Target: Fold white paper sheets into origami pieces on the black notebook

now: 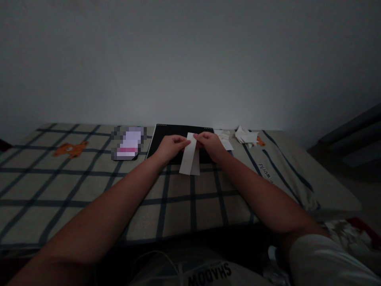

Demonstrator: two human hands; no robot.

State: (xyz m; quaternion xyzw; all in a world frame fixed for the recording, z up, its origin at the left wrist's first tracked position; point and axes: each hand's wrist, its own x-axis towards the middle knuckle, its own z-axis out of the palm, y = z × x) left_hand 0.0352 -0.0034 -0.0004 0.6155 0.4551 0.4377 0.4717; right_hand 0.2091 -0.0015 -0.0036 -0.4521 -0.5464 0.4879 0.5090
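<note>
I pinch the top edge of a folded white paper strip [189, 158] with both hands, my left hand [171, 146] and right hand [210, 143] each closed on an upper corner. The strip hangs over the near edge of the flat black board [166, 137]. It looks light, thin and easily creased, so I judge the edges the best hold. White paper scraps [246, 137] lie right of the board.

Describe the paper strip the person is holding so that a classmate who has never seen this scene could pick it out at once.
Start at the checked bedcover and find the black pad lying at its far edge by the wall. Over the pad's near edge, the left hand and right hand pinch the top of a long white folded strip. Unlike the loose white scraps further right, it is narrow, hand-held and hangs toward the viewer.
</note>
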